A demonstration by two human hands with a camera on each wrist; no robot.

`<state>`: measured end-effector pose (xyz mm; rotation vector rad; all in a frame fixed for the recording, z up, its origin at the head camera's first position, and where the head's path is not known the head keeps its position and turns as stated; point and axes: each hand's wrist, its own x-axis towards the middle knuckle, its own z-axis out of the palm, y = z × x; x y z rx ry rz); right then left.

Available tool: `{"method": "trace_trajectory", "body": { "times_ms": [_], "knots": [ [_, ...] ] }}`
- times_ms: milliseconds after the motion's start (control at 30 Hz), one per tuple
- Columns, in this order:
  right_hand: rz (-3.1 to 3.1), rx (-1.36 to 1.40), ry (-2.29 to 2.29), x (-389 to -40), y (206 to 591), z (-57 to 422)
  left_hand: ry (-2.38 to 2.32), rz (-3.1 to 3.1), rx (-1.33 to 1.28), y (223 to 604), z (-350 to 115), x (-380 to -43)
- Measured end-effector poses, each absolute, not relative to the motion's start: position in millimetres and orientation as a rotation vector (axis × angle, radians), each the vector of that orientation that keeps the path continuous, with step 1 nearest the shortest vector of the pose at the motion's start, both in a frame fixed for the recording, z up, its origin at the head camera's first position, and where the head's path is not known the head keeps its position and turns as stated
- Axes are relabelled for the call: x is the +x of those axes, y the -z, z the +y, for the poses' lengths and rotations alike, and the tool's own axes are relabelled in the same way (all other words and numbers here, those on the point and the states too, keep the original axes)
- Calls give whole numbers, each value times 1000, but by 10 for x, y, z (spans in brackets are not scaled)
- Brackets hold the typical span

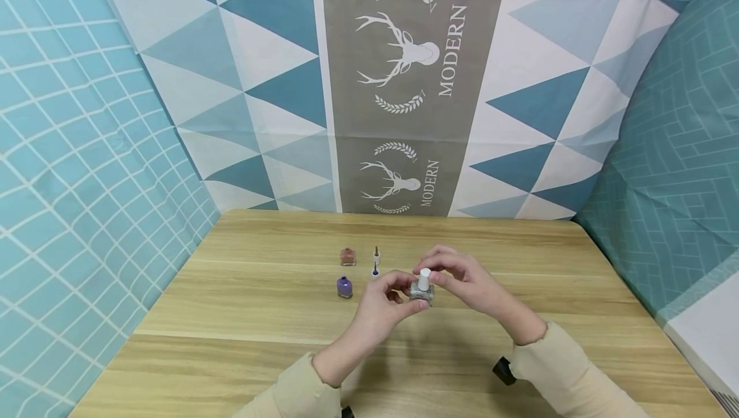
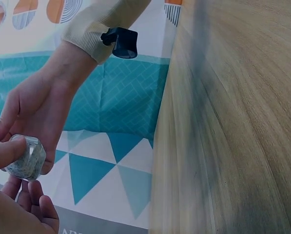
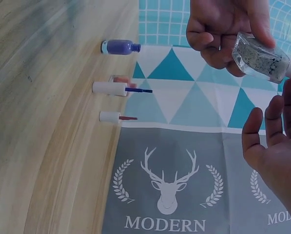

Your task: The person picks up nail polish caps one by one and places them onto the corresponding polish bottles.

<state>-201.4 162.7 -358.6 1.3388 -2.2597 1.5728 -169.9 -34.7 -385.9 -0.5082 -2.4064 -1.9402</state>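
Observation:
A nail polish bottle [image 1: 421, 293] of clear glass with speckled grey-white polish is held above the wooden table. My left hand [image 1: 378, 306] grips its glass body between thumb and fingers. On its white cap [image 1: 425, 278] the thumb and fingers of my right hand [image 1: 466, 282] pinch from the other side. The cap sits on the bottle's neck. In the right wrist view the speckled bottle [image 3: 260, 59] is tilted, with the left thumb pressed along its flat side.
Left of the hands stand a capless purple polish bottle [image 1: 344, 287] and a reddish-brown one [image 1: 348, 256]. Beside them two white caps stand brush up, one with a blue brush [image 3: 138, 90], one with a brown brush [image 3: 128, 118]. Patterned cloth [image 1: 277, 84] hangs behind the table [image 1: 260, 315].

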Motion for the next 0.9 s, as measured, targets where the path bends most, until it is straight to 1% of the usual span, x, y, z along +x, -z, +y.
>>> {"method": "trace_trajectory", "body": {
  "times_ms": [100, 333, 900],
  "knots": [
    [-2267, 1313, -1553, -2017, 3589, 1626, 1955, -2400, -507, 3854, -345, -1698],
    [-2273, 1273, -1551, -2021, 3596, 1616, 1987, -2397, -514, 3531, -353, -1514],
    [-2293, 1141, -1573, -2012, 3586, 1555, 1983, -2413, -502, 3497, -336, -1504]
  ]
}}
